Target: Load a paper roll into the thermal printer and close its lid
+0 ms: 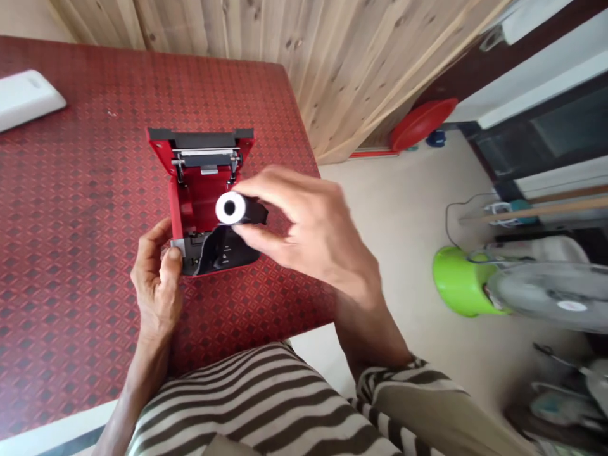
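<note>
Here, right hand (311, 221) arches over the printer (177, 206), thumb and fingers pinching a roll (240, 208), probably paper.
Left hand (159, 275), half-curled, grips the printer's near-left corner.

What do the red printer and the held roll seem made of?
Red printer: probably moulded plastic, from its smooth, slightly glossy casing. Roll: apparently matte paper, judging by the white end around a dark hole; its black, uneven-edged side might be plastic film.
</note>
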`<action>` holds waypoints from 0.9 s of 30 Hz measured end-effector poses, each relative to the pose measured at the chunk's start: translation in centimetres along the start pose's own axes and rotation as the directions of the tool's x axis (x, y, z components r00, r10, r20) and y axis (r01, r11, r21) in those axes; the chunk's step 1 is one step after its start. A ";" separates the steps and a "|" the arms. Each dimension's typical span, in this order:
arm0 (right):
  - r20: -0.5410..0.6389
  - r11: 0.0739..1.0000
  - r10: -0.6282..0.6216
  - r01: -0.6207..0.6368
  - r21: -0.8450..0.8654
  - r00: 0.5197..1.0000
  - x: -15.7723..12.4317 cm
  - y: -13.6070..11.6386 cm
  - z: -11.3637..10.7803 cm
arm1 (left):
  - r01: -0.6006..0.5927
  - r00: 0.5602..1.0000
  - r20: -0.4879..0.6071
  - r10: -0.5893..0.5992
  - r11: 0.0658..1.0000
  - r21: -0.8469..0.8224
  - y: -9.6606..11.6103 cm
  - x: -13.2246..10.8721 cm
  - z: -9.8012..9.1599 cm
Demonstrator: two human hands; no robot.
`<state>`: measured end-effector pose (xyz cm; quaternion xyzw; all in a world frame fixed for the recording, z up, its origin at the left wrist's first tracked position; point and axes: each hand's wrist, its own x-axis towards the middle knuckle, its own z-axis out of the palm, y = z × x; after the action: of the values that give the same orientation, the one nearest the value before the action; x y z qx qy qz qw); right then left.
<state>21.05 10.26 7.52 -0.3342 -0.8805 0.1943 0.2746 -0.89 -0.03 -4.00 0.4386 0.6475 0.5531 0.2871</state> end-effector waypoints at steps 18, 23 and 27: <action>0.015 0.880 0.367 -0.352 0.320 0.930 -11.0 4.4 6.6 | -0.013 1.000 -0.018 0.014 1.000 0.020 -0.3 -0.1 0.0; 0.029 0.840 0.432 -0.414 0.351 0.901 -9.6 6.2 2.7 | -0.043 0.999 -0.031 0.044 0.998 0.039 0.0 -0.2 0.2; -0.115 0.830 0.484 -0.414 0.374 0.867 -5.7 10.4 4.6 | -0.024 0.999 -0.035 0.026 0.999 0.048 -0.1 -0.1 0.1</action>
<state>26.82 12.87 -3.58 -0.4988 -0.6970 0.3655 0.3631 -0.74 -0.05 -4.10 0.4434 0.6599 0.5490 0.2579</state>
